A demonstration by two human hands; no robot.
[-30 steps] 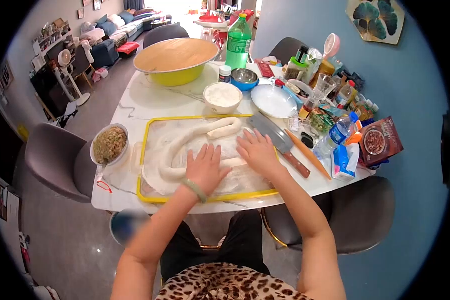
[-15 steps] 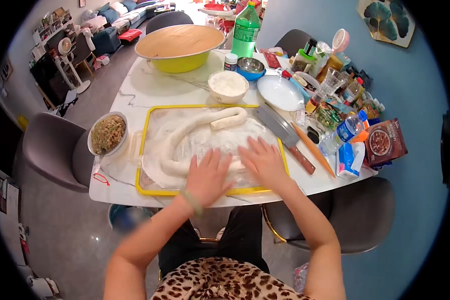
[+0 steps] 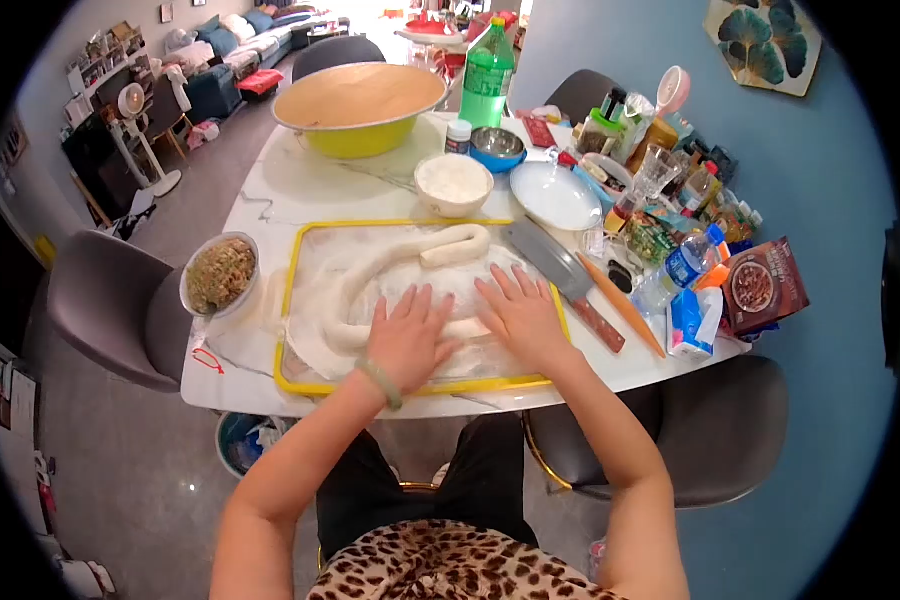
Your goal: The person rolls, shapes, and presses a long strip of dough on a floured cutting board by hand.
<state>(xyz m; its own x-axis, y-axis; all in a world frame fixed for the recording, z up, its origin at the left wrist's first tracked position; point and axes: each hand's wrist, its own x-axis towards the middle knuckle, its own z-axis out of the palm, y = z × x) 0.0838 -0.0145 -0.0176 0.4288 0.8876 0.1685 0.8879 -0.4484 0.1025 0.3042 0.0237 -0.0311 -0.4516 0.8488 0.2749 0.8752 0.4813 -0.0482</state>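
A long rope of dough (image 3: 358, 268) curves in a loop on a floured board with a yellow rim (image 3: 288, 300). Flat on the near stretch of the rope lies my left hand (image 3: 411, 328), fingers spread and a pale bangle at the wrist. My right hand (image 3: 519, 312) also has its fingers stretched out, over the right end of that stretch; the dough beneath both palms is hidden. To the right of the board rest a cleaver (image 3: 560, 270) and a wooden rolling pin (image 3: 625, 305). A bowl of flour (image 3: 454, 184) stands just behind the board.
A bowl of chopped filling (image 3: 221, 274) stands left of the board. At the back are a large covered yellow basin (image 3: 360, 135) and a green bottle (image 3: 487, 75). A white plate (image 3: 557, 194), a water bottle (image 3: 682, 268) and a tissue pack (image 3: 690, 325) crowd the right side.
Both hands stay over the near stretch of dough, with only a slight shift and the fingers a little more spread. The view has tilted slightly.
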